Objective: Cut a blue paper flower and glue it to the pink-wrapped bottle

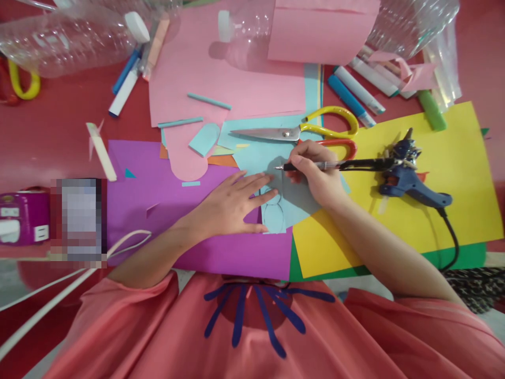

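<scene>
My right hand (317,173) is closed around a black pen (292,167), its tip pointing left just over a light blue paper (300,202). Round outlines are drawn on that paper near its lower left corner. My left hand (232,205) lies flat with fingers spread, its fingertips on the paper's left edge and its palm over a purple sheet (134,210). Right above the pen, scissors (276,135) with one yellow and one red handle rest with their blades pointing left. Cut light blue pieces (205,139) and a rounded pink paper piece (189,163) lie to the left.
A blue glue gun (414,187) with a black cord lies on yellow paper (445,152) at right. Plastic bottles (71,39) and markers (349,100) line the back; one bottle has a pink paper wrap (323,31). At left are a blurred phone-like device (81,218) and a white cable (59,295).
</scene>
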`<action>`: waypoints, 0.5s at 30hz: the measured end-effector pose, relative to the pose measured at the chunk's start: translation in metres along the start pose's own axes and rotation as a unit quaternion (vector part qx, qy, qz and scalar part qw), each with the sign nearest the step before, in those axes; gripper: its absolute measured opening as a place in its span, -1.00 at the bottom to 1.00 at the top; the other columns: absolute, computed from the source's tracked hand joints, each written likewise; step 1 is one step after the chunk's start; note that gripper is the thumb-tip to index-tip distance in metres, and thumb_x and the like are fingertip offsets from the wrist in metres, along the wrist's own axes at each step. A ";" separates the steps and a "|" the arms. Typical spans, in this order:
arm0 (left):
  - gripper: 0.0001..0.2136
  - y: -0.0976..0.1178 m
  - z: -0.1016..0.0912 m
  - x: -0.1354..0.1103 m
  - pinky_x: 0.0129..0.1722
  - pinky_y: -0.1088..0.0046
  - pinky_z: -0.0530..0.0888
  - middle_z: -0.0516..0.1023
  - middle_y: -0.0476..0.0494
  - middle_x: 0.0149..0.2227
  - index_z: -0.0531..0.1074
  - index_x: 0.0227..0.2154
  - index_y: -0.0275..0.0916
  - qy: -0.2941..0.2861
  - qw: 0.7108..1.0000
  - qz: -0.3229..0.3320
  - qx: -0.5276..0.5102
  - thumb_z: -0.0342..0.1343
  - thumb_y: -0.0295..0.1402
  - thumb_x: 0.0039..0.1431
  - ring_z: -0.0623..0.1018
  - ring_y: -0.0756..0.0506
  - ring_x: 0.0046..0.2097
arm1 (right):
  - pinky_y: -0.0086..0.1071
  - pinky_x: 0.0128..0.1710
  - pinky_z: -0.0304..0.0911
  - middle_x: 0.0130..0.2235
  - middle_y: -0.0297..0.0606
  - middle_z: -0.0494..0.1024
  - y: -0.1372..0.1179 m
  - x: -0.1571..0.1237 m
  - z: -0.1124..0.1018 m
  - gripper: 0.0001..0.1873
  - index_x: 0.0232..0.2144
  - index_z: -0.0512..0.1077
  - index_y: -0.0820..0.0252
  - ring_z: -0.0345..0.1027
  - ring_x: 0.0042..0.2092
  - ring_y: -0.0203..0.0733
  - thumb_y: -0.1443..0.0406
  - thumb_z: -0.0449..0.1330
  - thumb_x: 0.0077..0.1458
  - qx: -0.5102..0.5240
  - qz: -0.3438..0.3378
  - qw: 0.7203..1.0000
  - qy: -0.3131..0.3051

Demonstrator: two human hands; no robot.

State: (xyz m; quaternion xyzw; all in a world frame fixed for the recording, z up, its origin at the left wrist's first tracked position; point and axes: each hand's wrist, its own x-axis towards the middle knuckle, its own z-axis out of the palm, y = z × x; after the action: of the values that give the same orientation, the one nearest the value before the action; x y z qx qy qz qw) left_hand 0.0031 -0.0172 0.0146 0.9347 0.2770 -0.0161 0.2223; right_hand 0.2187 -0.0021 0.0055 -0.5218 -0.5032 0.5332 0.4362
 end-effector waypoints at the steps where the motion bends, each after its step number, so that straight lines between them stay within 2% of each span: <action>1: -0.37 0.000 -0.002 -0.001 0.36 0.04 0.14 0.20 -0.33 0.38 0.27 0.27 -0.15 0.000 1.000 0.002 -0.010 0.16 -0.01 0.20 0.24 -0.29 0.37 | -0.42 -0.61 0.16 -0.63 -0.44 0.39 0.000 -0.001 0.000 -0.71 -0.56 0.31 0.10 0.24 -0.61 -0.36 0.12 0.25 0.06 -0.006 0.007 1.000 -0.010; 4: -0.41 -0.001 -0.005 -0.003 0.37 0.05 0.15 0.15 -0.27 0.40 0.32 0.24 -0.06 -0.005 0.999 -0.011 -0.038 0.18 -0.01 0.18 0.20 -0.30 0.39 | -0.42 -0.62 0.09 -0.65 -0.41 0.39 -0.001 -0.003 0.000 -0.66 -0.62 0.26 0.11 0.19 -0.62 -0.37 0.13 0.25 0.06 -0.049 0.010 0.997 -0.050; 9: -0.38 -0.004 -0.007 -0.004 0.39 -0.02 0.07 -0.08 -0.22 0.47 0.29 0.26 0.03 -0.043 0.996 -0.032 -0.070 0.22 -0.01 0.15 0.00 -0.34 0.46 | -0.41 -0.60 -0.01 -0.69 -0.42 0.31 -0.001 -0.006 0.003 -0.58 -0.67 0.22 0.12 0.07 -0.61 -0.39 0.10 0.24 0.08 -0.125 -0.023 0.985 -0.114; 15: -0.36 -0.004 -0.008 -0.005 0.40 -0.02 0.02 -0.23 -0.21 0.49 0.26 0.27 0.05 -0.060 0.994 -0.032 -0.083 0.26 -0.07 0.14 -0.12 -0.34 0.47 | -0.41 -0.60 -0.01 -0.67 -0.38 0.37 0.000 -0.006 0.004 -0.62 -0.65 0.20 0.11 0.11 -0.60 -0.38 0.16 0.18 0.10 -0.133 -0.033 0.981 -0.136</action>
State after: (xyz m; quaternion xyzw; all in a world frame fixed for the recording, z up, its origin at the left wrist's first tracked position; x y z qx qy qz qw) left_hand -0.0038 -0.0131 0.0210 0.9011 0.2934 -0.0562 0.3143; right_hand 0.2149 -0.0085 0.0058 -0.4809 -0.6410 0.5129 0.3078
